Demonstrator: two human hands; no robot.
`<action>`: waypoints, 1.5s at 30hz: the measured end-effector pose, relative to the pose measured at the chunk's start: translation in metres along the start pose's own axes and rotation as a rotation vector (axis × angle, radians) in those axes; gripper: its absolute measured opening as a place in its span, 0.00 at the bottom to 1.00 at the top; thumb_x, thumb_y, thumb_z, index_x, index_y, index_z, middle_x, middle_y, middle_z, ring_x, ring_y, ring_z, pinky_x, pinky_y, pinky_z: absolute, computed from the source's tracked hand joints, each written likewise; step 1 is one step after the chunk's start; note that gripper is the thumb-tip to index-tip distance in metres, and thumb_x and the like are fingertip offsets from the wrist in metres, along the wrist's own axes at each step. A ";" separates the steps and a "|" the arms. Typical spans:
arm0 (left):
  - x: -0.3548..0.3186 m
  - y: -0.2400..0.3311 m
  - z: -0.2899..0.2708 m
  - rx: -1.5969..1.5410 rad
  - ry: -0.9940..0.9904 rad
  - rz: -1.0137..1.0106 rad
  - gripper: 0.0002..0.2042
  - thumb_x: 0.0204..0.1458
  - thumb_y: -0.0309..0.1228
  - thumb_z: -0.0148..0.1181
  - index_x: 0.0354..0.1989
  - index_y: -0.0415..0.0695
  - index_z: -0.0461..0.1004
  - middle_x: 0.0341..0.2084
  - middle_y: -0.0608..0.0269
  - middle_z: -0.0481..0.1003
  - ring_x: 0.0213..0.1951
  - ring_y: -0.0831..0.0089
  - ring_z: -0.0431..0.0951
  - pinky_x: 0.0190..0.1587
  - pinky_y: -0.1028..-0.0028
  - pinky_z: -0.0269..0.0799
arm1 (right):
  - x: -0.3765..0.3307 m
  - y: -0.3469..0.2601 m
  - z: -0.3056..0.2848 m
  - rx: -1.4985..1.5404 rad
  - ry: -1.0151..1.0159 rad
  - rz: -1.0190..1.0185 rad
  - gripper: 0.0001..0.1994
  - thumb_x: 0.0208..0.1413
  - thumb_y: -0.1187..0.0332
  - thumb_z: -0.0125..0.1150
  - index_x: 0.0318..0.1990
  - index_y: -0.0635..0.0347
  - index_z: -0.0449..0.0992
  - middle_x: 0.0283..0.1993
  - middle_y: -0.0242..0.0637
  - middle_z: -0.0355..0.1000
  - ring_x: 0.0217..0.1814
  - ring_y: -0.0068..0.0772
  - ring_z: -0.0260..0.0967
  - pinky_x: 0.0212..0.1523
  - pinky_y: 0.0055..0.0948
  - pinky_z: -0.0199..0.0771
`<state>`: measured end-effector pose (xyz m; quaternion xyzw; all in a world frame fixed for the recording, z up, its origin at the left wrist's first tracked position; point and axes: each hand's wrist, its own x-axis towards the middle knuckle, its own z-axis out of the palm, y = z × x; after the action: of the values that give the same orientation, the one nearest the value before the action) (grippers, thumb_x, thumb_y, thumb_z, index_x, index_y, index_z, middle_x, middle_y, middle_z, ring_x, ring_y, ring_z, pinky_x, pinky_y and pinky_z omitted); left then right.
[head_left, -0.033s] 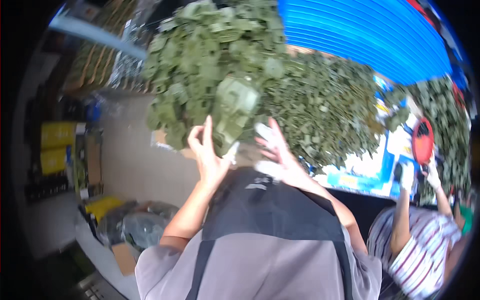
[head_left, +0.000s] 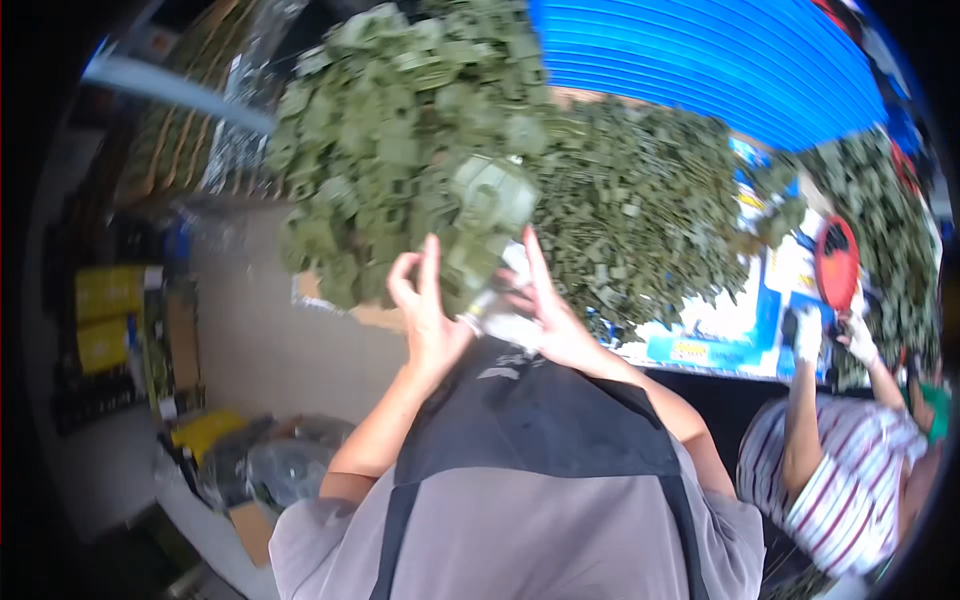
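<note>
The left hand (head_left: 437, 325) is held half open, with its fingers spread and pointed away. The right hand (head_left: 555, 315) is partly open too, and white covers seem to be worn on some of its fingers. Between the hands and just past them, a pale green bundle (head_left: 495, 190) can be seen. It cannot be told through the blur whether it is gripped or only touched.

If the bundle is pinched too lightly, it could be dropped, as its skin looks slick. Loose bits could be knocked down from the big green heap (head_left: 390, 140) past the left hand if that hand is swung wide.

The bundle looks shiny, smooth and a bit see-through, like thin plastic. The big heap is made of flat, squarish pieces. Past the right hand, smaller bits are jumbled in a darker heap (head_left: 640, 210). Beyond that, long ridges are shown on a blue sheet (head_left: 710, 70).
</note>
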<state>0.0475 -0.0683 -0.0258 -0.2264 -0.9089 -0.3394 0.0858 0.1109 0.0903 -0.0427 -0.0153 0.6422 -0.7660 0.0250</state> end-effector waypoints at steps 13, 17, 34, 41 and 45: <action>-0.002 -0.001 0.062 -0.872 -0.721 -0.268 0.53 0.33 0.13 0.57 0.64 0.41 0.24 0.59 0.41 0.51 0.60 0.58 0.57 0.56 0.69 0.59 | -0.047 0.028 -0.042 -0.312 0.245 -0.110 0.51 0.32 0.85 0.51 0.67 0.56 0.32 0.70 0.46 0.36 0.71 0.48 0.36 0.68 0.34 0.38; -0.010 0.010 0.080 -0.742 -0.494 -0.255 0.51 0.35 0.15 0.59 0.64 0.43 0.29 0.59 0.40 0.50 0.60 0.56 0.56 0.57 0.71 0.58 | -0.035 0.034 -0.033 -0.446 0.448 -0.060 0.48 0.35 0.83 0.51 0.67 0.57 0.34 0.69 0.46 0.40 0.72 0.46 0.35 0.68 0.34 0.36; 0.036 -0.032 0.060 -1.516 -0.811 -0.802 0.33 0.52 0.55 0.47 0.52 0.35 0.60 0.43 0.46 0.71 0.44 0.57 0.74 0.49 0.59 0.71 | -0.116 0.045 -0.142 -1.529 -0.206 0.174 0.16 0.42 0.72 0.53 0.42 0.48 0.73 0.55 0.42 0.60 0.55 0.41 0.60 0.52 0.35 0.64; 0.052 0.002 0.074 -1.126 -0.868 -0.662 0.38 0.48 0.44 0.58 0.62 0.38 0.46 0.55 0.52 0.60 0.54 0.65 0.63 0.57 0.69 0.58 | -0.099 0.015 -0.146 -1.180 0.294 -0.051 0.11 0.41 0.73 0.61 0.36 0.55 0.74 0.35 0.38 0.73 0.41 0.41 0.72 0.40 0.35 0.73; 0.071 0.033 0.045 -1.042 -1.122 -0.494 0.44 0.43 0.46 0.63 0.63 0.35 0.48 0.58 0.55 0.60 0.58 0.69 0.61 0.59 0.70 0.55 | -0.059 -0.020 -0.100 -0.974 0.462 -0.193 0.12 0.44 0.70 0.64 0.40 0.54 0.75 0.34 0.40 0.73 0.38 0.43 0.71 0.38 0.34 0.72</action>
<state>-0.0001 0.0081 -0.0189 -0.1666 -0.5654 -0.5646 -0.5777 0.1642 0.1951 -0.0397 0.0848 0.9071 -0.3621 -0.1970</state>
